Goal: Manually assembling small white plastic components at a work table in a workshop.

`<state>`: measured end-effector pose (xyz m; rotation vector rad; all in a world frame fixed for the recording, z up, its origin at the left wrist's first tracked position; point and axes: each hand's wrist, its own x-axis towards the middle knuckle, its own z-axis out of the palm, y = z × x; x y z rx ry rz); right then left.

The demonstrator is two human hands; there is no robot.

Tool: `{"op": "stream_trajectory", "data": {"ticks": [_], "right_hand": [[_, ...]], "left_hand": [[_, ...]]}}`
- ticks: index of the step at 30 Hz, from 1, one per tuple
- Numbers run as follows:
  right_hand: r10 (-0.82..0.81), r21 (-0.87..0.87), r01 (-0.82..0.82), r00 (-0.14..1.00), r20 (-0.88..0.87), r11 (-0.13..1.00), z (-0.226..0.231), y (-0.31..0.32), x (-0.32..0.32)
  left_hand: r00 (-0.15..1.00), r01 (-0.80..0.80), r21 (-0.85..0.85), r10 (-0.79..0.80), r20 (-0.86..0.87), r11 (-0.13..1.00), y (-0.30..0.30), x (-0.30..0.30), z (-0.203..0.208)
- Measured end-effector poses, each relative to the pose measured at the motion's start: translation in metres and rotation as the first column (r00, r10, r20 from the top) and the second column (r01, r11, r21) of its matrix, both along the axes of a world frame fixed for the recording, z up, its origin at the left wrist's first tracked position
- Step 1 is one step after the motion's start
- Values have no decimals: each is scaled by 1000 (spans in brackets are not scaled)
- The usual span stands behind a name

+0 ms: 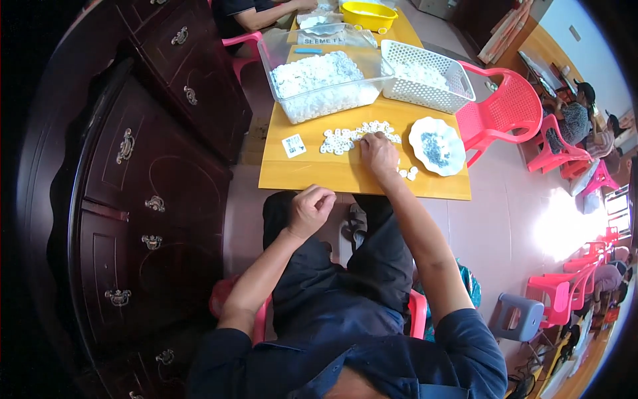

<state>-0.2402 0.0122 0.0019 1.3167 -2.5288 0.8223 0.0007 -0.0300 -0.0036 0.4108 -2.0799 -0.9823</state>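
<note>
Small white round pieces with dark centres [340,141] lie spread across the yellow-brown table [299,176]. My right hand [381,156] reaches down among them with bent fingers; its fingertips touch the pieces, and whatever they pinch is hidden. Just off the table's front edge, my left hand [311,211] is curled closed above my lap, and I cannot see what is inside it. A white scalloped dish [454,140] holding small grey bits stands right of my right hand. A few loose white pieces [411,173] lie between that hand and the dish.
Behind the pieces stand a clear plastic bin [312,102] full of white pieces and a white perforated basket [425,98]. A white printed card [293,145] lies at left. Farther back are a yellow tub [369,18] and another person's arm. Dark cabinets [173,206] flank my left; a pink chair [502,106] stands right.
</note>
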Motion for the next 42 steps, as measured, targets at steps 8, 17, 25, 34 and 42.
{"op": "stream_trajectory", "data": {"ticks": [8, 17, 25, 34, 42], "right_hand": [[30, 24, -30, 1000, 10, 999, 10, -8, 1], [4, 116, -12, 998, 66, 993, 7, -16, -3], [133, -135, -94, 939, 316, 986, 27, 19, 18], [389, -418, 37, 301, 871, 908, 14, 121, 89], [484, -476, 232, 24, 875, 849, -7, 160, 121]], "left_hand": [[999, -41, 144, 45, -21, 989, 2, 14, 5], [999, -9, 456, 31, -42, 890, -6, 14, -7], [989, 101, 674, 1, -150, 732, -4, 11, 2], [987, 163, 701, -124, -106, 694, 17, 0, 21], [968, 232, 742, -224, -112, 629, 40, -10, 15]]}}
